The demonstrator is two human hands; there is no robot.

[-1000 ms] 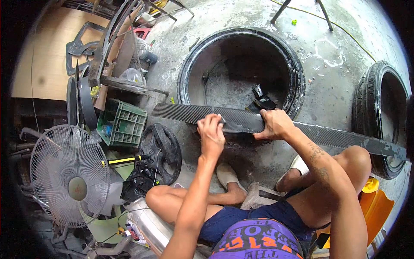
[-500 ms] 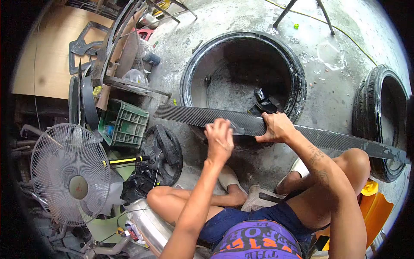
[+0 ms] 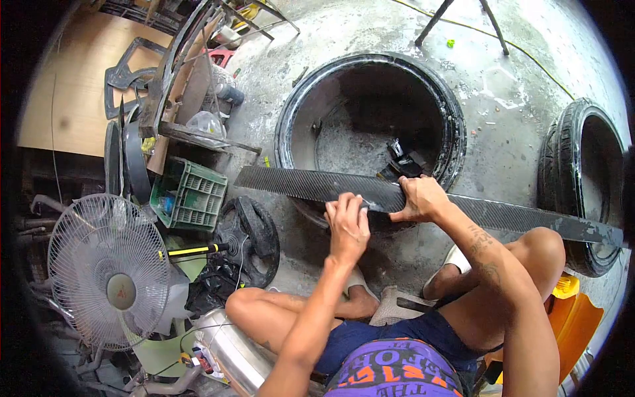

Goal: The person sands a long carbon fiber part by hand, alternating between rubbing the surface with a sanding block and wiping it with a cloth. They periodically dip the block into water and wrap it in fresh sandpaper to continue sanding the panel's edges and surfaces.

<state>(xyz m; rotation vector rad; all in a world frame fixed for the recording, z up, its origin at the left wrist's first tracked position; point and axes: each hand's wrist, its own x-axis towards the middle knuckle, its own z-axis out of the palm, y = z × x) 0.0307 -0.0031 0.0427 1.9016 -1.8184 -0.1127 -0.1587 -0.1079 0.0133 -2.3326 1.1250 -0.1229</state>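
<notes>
A long dark strip with a carbon-weave pattern (image 3: 301, 184) lies slantwise across the front of a big upright-open tire (image 3: 286, 126). My right hand (image 3: 424, 198) is wrapped round the strip near its middle, fingers over the far edge and thumb at the near edge. Just left of it, my left hand (image 3: 347, 221) is closed with bent fingers at the strip's near edge. Something small and dark shows at its fingertips, too hidden to name. The strip's right end reaches over a second tire (image 3: 569, 192).
A fan (image 3: 109, 271), a green crate (image 3: 192, 198) and a black steering wheel (image 3: 264, 245) stand on the left. A metal frame (image 3: 211, 137) is behind them. An orange piece (image 3: 572, 324) is at the lower right. Black scraps lie inside the big tire.
My left hand has moved slightly right and nearer to me, from over the strip's face to its near edge. My right hand keeps its hold on the strip.
</notes>
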